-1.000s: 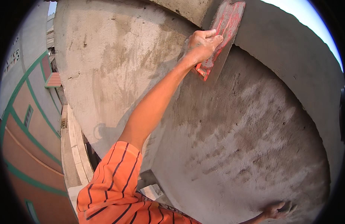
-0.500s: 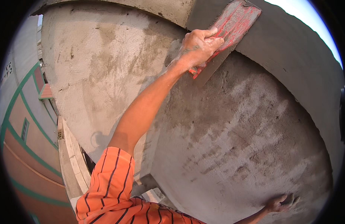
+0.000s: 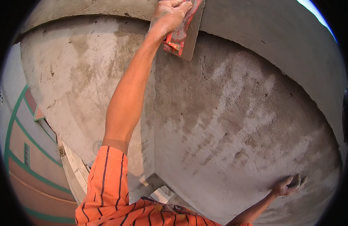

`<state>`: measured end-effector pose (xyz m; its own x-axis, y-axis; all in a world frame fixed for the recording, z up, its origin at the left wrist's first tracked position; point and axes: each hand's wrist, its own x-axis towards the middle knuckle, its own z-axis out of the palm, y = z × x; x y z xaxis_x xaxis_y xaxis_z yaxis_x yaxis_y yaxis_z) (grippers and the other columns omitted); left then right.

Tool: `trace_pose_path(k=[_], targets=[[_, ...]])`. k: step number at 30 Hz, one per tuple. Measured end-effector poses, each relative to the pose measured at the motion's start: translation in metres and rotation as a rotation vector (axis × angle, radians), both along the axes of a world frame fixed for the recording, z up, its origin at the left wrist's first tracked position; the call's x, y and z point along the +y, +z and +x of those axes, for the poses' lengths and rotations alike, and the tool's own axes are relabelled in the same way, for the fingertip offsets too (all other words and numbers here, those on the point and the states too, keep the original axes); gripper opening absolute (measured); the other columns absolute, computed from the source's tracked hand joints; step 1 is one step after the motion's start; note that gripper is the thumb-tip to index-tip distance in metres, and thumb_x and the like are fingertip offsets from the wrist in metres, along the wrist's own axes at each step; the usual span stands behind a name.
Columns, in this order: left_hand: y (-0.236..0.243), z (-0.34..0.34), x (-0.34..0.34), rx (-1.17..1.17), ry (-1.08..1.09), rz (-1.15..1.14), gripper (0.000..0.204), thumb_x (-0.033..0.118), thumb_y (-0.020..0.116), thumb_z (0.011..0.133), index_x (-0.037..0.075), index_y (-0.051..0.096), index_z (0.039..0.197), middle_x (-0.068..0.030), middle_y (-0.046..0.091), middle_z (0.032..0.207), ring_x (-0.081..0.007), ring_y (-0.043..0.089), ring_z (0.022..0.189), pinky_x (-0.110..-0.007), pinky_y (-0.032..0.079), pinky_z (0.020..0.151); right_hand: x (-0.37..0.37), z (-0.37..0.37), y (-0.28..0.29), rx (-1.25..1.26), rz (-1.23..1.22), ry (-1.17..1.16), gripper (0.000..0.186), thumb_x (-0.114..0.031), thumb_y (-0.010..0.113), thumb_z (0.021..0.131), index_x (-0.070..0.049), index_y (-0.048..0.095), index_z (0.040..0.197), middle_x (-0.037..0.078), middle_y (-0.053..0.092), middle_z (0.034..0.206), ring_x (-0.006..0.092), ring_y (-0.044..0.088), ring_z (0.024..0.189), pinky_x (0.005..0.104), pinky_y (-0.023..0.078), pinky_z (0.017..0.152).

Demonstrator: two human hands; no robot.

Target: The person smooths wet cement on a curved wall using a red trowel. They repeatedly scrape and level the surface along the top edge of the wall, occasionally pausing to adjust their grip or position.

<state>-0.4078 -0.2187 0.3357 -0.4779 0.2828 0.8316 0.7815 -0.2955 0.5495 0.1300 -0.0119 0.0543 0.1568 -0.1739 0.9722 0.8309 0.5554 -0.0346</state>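
Note:
My left arm stretches up to the top of the view, where my left hand (image 3: 167, 18) is closed around a red plastering float (image 3: 186, 38) smeared with grey mortar. My fingers hide its grip, and its upper end runs out of the picture. The float lies along the lower edge of a grey plastered band (image 3: 238, 28), by the corner between two walls. At the lower right my right hand (image 3: 288, 185) holds nothing. Its fingers are apart and slightly bent, close against the rough grey wall (image 3: 234, 124); whether it touches cannot be made out.
A lighter, stained wall (image 3: 80, 71) meets the grey wall at a vertical corner. Above it curves a plastered ledge (image 3: 83, 9). At the far left stands a building with green trim (image 3: 31, 158). Pale boards or ledges (image 3: 74, 162) run below, near a block-like piece (image 3: 162, 194).
My left hand and the float have shifted up and left in the view, and the float stands more upright. The walls have shifted too, and my right hand appears slightly higher.

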Motion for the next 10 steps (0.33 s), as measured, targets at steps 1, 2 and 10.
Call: trace_pose_path(k=[1, 2, 10], targets=[[0.011, 0.014, -0.002, -0.023, 0.000, -0.059, 0.058, 0.040, 0.065, 0.088, 0.000, 0.059, 0.130, -0.0186, 0.070, 0.112, -0.0253, 0.070, 0.098, -0.033, 0.053, 0.090, 0.000, 0.002, -0.001, 0.011, -0.003, 0.012, 0.038, -0.032, 0.058, 0.097, 0.003, 0.062, 0.108, 0.021, 0.050, 0.140, 0.0372, 0.045, 0.132, 0.0507, 0.038, 0.109], [0.006, 0.034, 0.002, 0.058, 0.059, -0.030, 0.057, 0.039, 0.065, 0.090, 0.000, 0.059, 0.131, -0.0179, 0.069, 0.115, -0.0239, 0.069, 0.101, -0.033, 0.054, 0.089, 0.001, 0.002, -0.002, 0.027, -0.003, 0.021, 0.037, -0.031, 0.058, 0.097, 0.003, 0.062, 0.108, 0.021, 0.050, 0.140, 0.0373, 0.045, 0.132, 0.0509, 0.037, 0.109], [-0.031, 0.059, 0.002, 0.166, 0.120, -0.091, 0.058, 0.040, 0.069, 0.088, 0.004, 0.059, 0.133, -0.0204, 0.063, 0.127, -0.0231, 0.065, 0.112, -0.033, 0.049, 0.098, -0.001, 0.007, -0.005, 0.050, -0.048, 0.042, 0.035, -0.030, 0.059, 0.096, 0.002, 0.063, 0.110, 0.020, 0.050, 0.142, 0.0393, 0.045, 0.132, 0.0524, 0.033, 0.111]])
